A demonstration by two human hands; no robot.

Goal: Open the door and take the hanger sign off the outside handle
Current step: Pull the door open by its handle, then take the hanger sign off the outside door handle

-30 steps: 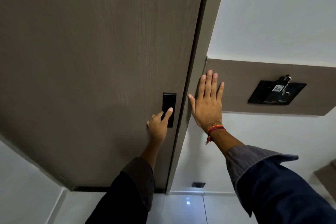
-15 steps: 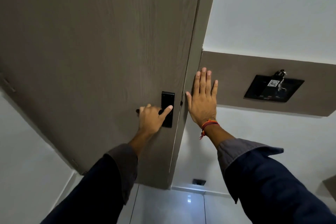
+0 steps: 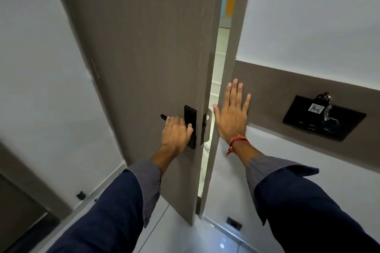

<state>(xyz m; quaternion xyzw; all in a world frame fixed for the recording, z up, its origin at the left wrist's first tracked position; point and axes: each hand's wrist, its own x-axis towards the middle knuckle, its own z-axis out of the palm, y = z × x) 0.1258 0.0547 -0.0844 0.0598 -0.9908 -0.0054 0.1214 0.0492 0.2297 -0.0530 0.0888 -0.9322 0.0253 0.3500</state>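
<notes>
The grey-brown wooden door point(image 3: 144, 47) stands ajar, swung inward toward me, with a narrow gap along its right edge. My left hand point(image 3: 176, 131) is closed around the black inside handle point(image 3: 163, 117), beside the black lock plate point(image 3: 190, 121). My right hand point(image 3: 232, 115) lies flat with fingers spread on the door frame and wall panel, just right of the gap. Through the gap, behind the door's edge, a sliver of a pale rounded object point(image 3: 208, 127) shows near the outside handle; I cannot tell whether it is the hanger sign.
A black wall card holder point(image 3: 322, 119) with a key tag in it sits on the brown wall band to the right. A door frame post point(image 3: 232, 47) borders the gap. White walls flank both sides. A small black floor stop point(image 3: 81, 195) sits at the lower left.
The door has swung inward from shut to ajar, opening a gap at its right edge. My left hand stayed on the handle; my right hand kept pressing the frame.
</notes>
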